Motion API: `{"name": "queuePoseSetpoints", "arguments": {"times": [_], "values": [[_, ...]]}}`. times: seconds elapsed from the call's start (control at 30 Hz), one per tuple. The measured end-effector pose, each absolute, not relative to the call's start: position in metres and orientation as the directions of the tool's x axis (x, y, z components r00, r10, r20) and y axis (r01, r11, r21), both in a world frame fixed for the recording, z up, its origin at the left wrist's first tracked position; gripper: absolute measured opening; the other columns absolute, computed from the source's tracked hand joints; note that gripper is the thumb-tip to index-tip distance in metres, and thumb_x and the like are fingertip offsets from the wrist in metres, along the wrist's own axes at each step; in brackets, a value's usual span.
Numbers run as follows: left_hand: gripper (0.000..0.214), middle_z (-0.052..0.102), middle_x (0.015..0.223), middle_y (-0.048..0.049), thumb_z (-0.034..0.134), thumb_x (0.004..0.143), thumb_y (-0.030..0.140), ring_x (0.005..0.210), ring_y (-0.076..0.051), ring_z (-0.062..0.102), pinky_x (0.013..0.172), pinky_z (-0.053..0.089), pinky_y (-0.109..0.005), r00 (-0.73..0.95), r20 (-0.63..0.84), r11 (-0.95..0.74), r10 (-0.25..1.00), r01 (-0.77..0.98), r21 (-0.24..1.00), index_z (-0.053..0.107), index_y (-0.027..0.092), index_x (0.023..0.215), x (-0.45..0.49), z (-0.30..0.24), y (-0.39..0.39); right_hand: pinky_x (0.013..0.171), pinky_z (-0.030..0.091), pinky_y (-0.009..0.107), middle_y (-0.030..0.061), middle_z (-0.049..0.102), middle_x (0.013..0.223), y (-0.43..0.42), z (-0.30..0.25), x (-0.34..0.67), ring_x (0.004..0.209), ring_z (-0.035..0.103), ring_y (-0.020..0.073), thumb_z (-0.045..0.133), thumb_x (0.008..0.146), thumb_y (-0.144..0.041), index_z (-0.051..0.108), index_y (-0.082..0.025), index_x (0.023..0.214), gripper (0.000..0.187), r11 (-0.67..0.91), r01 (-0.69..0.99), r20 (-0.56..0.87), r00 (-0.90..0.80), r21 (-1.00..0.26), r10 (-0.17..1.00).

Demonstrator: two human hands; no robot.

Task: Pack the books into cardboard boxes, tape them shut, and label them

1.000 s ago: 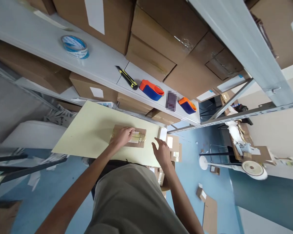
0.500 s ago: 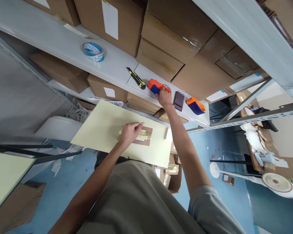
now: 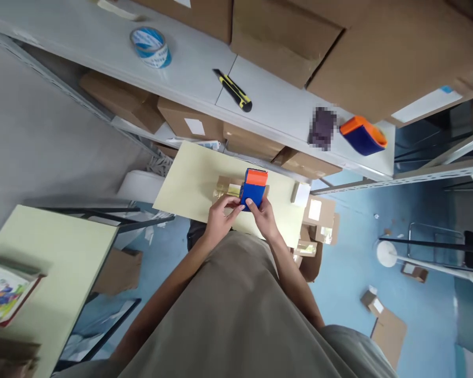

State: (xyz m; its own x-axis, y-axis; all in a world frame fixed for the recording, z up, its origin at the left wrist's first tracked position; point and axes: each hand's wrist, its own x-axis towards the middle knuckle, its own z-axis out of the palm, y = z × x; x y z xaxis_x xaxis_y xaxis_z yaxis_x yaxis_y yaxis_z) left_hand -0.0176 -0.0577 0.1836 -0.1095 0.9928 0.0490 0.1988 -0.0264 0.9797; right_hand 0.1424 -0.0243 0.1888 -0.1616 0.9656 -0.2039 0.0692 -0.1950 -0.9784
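Note:
My right hand (image 3: 263, 215) grips an orange-and-blue tape dispenser (image 3: 254, 188) above a small pale-yellow table (image 3: 189, 181). My left hand (image 3: 219, 216) pinches at the dispenser's lower left edge, fingers closed on it. Behind the dispenser a flat brown cardboard piece (image 3: 225, 186) with something clear and yellowish on it lies on the table, partly hidden by the dispenser and my hands.
A grey shelf (image 3: 276, 113) beyond the table carries a blue-and-white tape roll (image 3: 150, 46), a yellow-and-black utility knife (image 3: 233, 90), a blurred dark object (image 3: 322, 127) and a second orange-and-blue dispenser (image 3: 362, 134). Cardboard boxes fill the shelves. Another pale table (image 3: 51, 252) with a colourful book (image 3: 6, 290) stands at left.
My right hand took the tape dispenser off the shelf and brought it down over the cardboard on the table. My left hand left the cardboard and went to the dispenser.

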Motion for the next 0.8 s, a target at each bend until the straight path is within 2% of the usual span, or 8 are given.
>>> {"name": "queuePoseSetpoints", "arguments": {"times": [0.2,0.33,0.4,0.5,0.63,0.8], "values": [[0.022,0.075,0.109,-0.0062,0.071,0.100,0.044,0.098,-0.021,0.071,0.092,0.060,-0.036,0.016,0.025,-0.028,1.000,0.290,0.957,0.075,0.025,0.110,-0.035,0.183,-0.069,0.098,0.061,0.044,0.0097,0.075,0.114,-0.045,0.173,0.148,0.104,0.072,0.0259,0.065,0.097,-0.072,0.060,-0.022,0.123,0.057,-0.217,0.099,-0.233,-0.196,-0.971,0.952],[0.045,0.073,0.127,-0.0099,0.075,0.095,0.053,0.109,-0.023,0.072,0.095,0.061,-0.036,-0.071,-0.047,0.063,0.996,0.229,0.971,0.073,0.025,0.131,-0.058,0.198,-0.054,0.090,0.062,0.041,0.0088,0.074,0.111,-0.056,0.173,0.164,0.101,0.073,0.0262,0.063,0.099,-0.071,0.057,-0.024,0.129,0.056,-0.200,0.248,-0.269,-0.286,-0.948,0.920],[0.054,0.074,0.128,-0.0110,0.076,0.093,0.058,0.111,-0.024,0.073,0.094,0.062,-0.036,-0.031,-0.124,0.127,0.992,0.177,0.976,0.073,0.024,0.135,-0.069,0.207,-0.043,0.086,0.061,0.040,0.0072,0.073,0.106,-0.061,0.176,0.173,0.095,0.072,0.0257,0.063,0.100,-0.067,0.056,-0.025,0.126,0.050,-0.139,0.340,-0.262,-0.346,-0.930,0.901],[0.049,0.079,0.117,-0.0101,0.079,0.091,0.060,0.103,-0.024,0.074,0.089,0.061,-0.035,0.101,-0.201,0.181,0.974,0.180,0.967,0.079,0.022,0.123,-0.078,0.214,-0.031,0.077,0.058,0.037,0.0041,0.071,0.096,-0.066,0.181,0.186,0.082,0.069,0.0241,0.064,0.101,-0.062,0.055,-0.026,0.120,0.042,-0.038,0.457,-0.259,-0.432,-0.889,0.864],[0.040,0.080,0.097,-0.0079,0.078,0.091,0.060,0.090,-0.023,0.073,0.082,0.060,-0.034,0.153,-0.183,0.144,0.971,0.234,0.962,0.083,0.021,0.100,-0.077,0.215,-0.028,0.070,0.055,0.035,0.0026,0.069,0.089,-0.068,0.187,0.196,0.074,0.067,0.0241,0.060,0.103,-0.060,0.054,-0.027,0.119,0.037,0.028,0.559,-0.306,-0.495,-0.828,0.813],[0.039,0.080,0.096,-0.0069,0.079,0.090,0.059,0.086,-0.021,0.072,0.079,0.060,-0.032,0.128,-0.198,0.164,0.972,0.237,0.957,0.082,0.021,0.100,-0.072,0.211,-0.038,0.068,0.055,0.037,0.0050,0.073,0.092,-0.065,0.193,0.202,0.071,0.067,0.0252,0.056,0.105,-0.060,0.054,-0.025,0.125,0.040,0.065,0.599,-0.325,-0.518,-0.798,0.791]]}}
